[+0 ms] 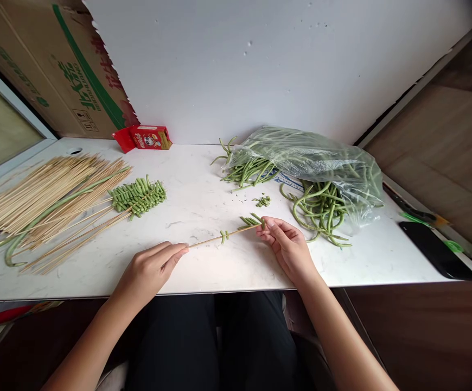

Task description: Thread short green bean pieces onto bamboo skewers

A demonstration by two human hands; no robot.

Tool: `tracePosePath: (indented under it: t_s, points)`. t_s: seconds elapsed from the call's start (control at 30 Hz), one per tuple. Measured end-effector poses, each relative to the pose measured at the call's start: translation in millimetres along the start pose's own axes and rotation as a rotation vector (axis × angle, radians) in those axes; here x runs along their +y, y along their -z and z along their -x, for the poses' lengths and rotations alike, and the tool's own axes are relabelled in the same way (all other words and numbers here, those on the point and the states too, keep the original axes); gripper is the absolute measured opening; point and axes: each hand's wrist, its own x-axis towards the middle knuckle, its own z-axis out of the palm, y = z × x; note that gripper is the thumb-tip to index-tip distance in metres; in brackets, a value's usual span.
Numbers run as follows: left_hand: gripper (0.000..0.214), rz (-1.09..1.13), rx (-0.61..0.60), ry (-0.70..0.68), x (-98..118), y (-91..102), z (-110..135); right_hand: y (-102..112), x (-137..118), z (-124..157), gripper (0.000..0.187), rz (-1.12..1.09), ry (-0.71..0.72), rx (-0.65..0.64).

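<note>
My left hand (pixel 150 269) pinches one end of a thin bamboo skewer (pixel 205 240) above the table's front part. Two short pieces of green bean (pixel 224 237) sit across the skewer near its middle. At the other end, the closed fingers of my right hand (pixel 285 244) pinch a small piece of green bean (pixel 263 223) against the skewer tip. Several cut bean pieces (pixel 251 220) appear just behind that end; whether they touch the skewer I cannot tell. A small heap of bean ends (pixel 262 201) lies farther back.
Left on the white table (pixel 195 190) are filled bean skewers (pixel 138 196), many bare skewers (pixel 52 187) and a long bean (pixel 57 206). A plastic bag (pixel 313 155) with loose long beans (pixel 325 206) lies right. A black phone (pixel 435 250), a red packet (pixel 150 137) and a cardboard box (pixel 57 70) stand around.
</note>
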Motion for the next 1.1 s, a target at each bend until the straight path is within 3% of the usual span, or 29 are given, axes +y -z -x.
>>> tracePosePath:
  t_s: [1.1]
  points:
    - [0.018, -0.040, -0.018, 0.001, 0.6, 0.0, 2.2, -2.6, -2.4, 6.7, 0.030, 0.096, -0.047, 0.000]
